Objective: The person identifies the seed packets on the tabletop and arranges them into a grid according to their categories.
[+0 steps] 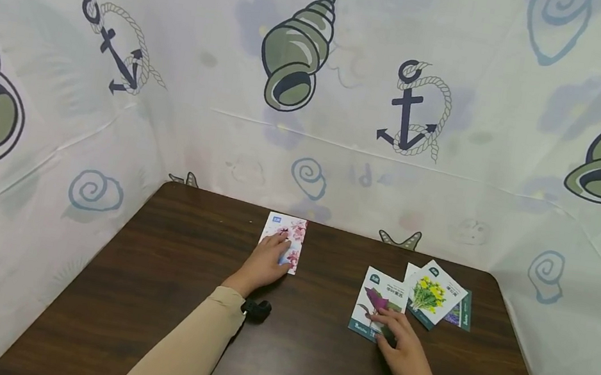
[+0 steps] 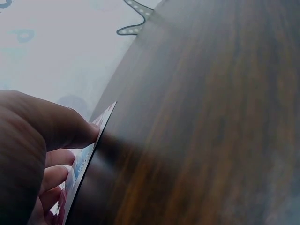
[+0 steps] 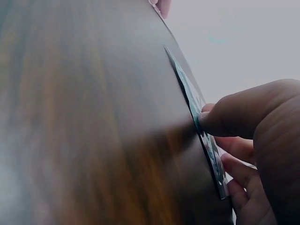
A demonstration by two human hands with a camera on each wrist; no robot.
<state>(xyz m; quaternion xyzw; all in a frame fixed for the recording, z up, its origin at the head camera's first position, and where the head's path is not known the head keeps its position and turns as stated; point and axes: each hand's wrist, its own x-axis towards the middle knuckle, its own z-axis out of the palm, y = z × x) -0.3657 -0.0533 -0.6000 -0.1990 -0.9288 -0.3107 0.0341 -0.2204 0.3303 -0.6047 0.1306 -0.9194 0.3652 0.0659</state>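
Near the back edge of the counter point(image 1: 305, 350), a thin, flat pink-flower card point(image 1: 296, 245) lies under the left hand point(image 1: 265, 261), its grip loose, and toward the counter's right side the right hand point(image 1: 402, 345), grip also loose, rests on a square-cornered purple-leaf packet point(image 1: 376, 296), with smooth wood mid-counter.

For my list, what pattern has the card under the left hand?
The card shows pink blossoms on a pale background, best in head view.

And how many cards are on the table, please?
4 visible: pink card under left hand, purple card under right hand, yellow card farther right, lower card beneath it; others may hide.
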